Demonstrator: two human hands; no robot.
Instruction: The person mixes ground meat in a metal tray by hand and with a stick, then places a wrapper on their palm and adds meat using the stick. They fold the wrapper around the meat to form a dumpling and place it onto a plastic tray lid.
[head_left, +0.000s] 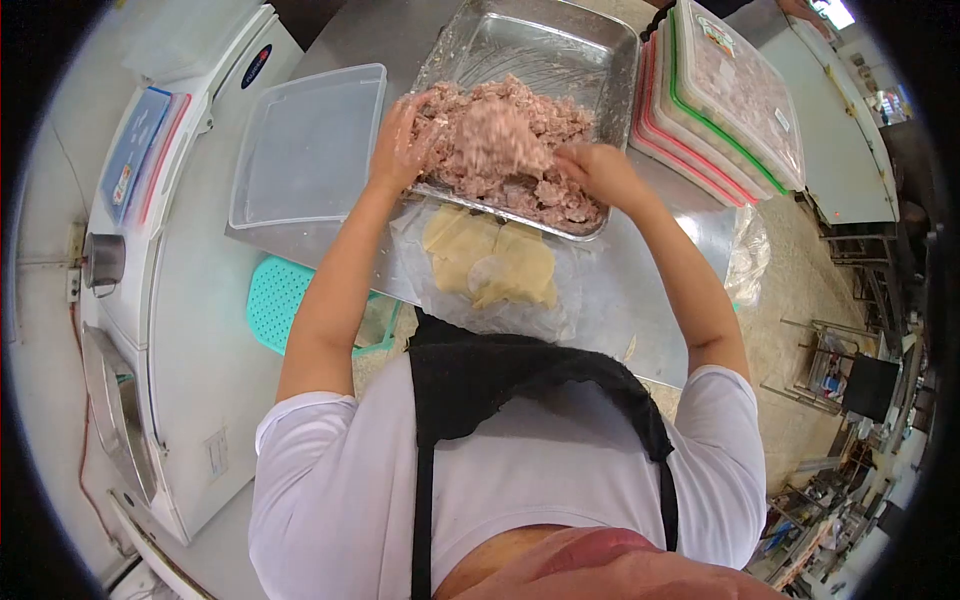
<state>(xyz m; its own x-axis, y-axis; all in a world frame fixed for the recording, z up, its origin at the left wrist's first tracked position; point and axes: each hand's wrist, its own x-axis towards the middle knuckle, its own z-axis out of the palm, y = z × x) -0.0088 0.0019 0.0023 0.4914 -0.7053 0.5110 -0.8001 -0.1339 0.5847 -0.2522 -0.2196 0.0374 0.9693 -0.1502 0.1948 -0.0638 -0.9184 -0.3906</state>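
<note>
Ground meat (510, 140) is heaped in the near part of a metal tray (618, 60) on the steel table. My left hand (405, 140) lies against the left side of the heap, its fingers spread and partly sunk in the meat. At the right side of the heap is my right hand (597, 172), fingers curled and pressed together at the meat; what they hold is blurred. A blurred lump of meat shows between the two hands. Just in front of the tray, yellowish dough sheets (490, 258) rest on clear plastic (440, 290).
An empty clear container (310, 150) sits left of the tray on the steel table (645, 300). Stacked lidded containers (720, 100) stand at the right. A turquoise stool (275, 300) is below the table's left edge, beside a white freezer (210, 300).
</note>
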